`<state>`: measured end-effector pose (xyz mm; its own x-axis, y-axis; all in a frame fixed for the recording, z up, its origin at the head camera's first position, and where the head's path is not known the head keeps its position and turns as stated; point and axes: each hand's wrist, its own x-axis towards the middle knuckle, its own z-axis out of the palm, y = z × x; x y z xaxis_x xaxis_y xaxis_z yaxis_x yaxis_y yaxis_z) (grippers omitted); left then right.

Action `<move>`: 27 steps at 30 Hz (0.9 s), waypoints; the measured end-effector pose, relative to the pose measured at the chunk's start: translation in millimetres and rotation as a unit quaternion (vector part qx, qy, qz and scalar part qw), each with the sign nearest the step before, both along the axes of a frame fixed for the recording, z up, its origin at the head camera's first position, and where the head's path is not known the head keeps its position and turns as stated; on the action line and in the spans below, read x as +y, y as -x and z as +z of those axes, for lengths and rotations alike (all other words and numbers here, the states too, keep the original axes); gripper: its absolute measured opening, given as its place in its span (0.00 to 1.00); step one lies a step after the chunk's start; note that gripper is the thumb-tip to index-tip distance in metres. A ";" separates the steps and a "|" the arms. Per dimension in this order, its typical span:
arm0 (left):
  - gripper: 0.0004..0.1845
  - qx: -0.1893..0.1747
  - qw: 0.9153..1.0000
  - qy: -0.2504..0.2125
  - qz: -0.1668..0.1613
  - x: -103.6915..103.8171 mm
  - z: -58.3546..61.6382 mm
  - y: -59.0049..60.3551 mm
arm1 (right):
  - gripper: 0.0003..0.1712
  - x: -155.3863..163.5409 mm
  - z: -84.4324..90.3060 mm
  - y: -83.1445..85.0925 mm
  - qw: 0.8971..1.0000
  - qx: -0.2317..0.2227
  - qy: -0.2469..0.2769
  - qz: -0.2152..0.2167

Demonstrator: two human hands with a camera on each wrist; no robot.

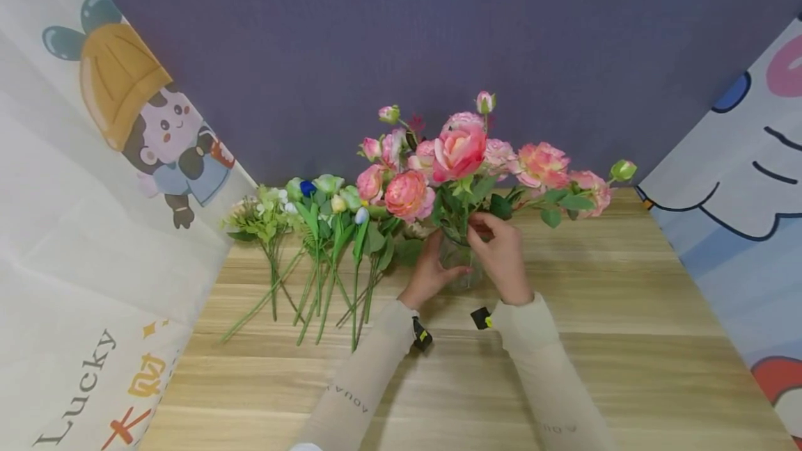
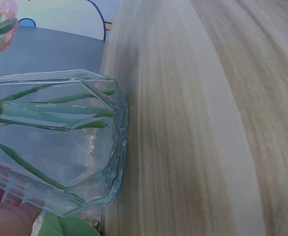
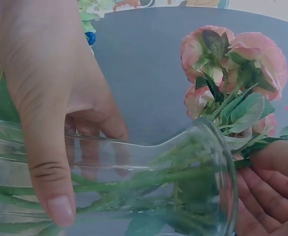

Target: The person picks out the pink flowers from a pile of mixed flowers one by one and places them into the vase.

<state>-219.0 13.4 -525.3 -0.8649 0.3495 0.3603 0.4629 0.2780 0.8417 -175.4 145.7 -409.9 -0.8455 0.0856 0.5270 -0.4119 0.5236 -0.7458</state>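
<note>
A clear glass vase [image 1: 459,257] stands on the wooden table [image 1: 626,312] and holds a bunch of pink roses [image 1: 460,148]. My left hand [image 1: 431,268] grips the vase's body from the left, its thumb across the glass [image 3: 48,162]. At the vase's mouth my right hand [image 1: 500,246] curls its fingers round the green stems [image 3: 217,169]. In the left wrist view the vase's faceted base [image 2: 60,147] shows several stems [image 2: 45,110] inside, with my left palm [image 2: 4,219] beneath it. My right hand's fingers [image 3: 272,191] lie beside the rim in the right wrist view.
Several loose flowers with green stems [image 1: 326,228] lie on the table left of the vase. Printed cloths hang at the left [image 1: 94,193] and right [image 1: 739,193], and a purple wall [image 1: 407,33] stands behind. Bare wood lies in front of and right of the vase.
</note>
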 end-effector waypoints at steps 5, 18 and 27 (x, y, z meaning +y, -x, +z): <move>0.51 -0.011 1.000 0.000 -0.001 -0.7 0.3 -0.7 | 0.09 4.0 -4.2 -8.3 0.999 0.001 0.048 -0.011; 0.54 -0.038 0.999 0.016 0.001 -9.7 -2.0 1.1 | 0.06 23.3 -12.4 -37.8 0.993 0.065 0.087 -0.035; 0.53 -0.075 0.997 0.023 -0.025 -19.0 2.6 -2.6 | 0.06 50.5 -39.8 -41.1 0.997 0.044 0.041 -0.045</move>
<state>-216.4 -5.5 -522.7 -0.8893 0.4058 0.2108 0.3466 0.2975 0.8896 -134.3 196.2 -449.8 -0.7839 0.2047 0.5861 -0.4315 0.4991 -0.7514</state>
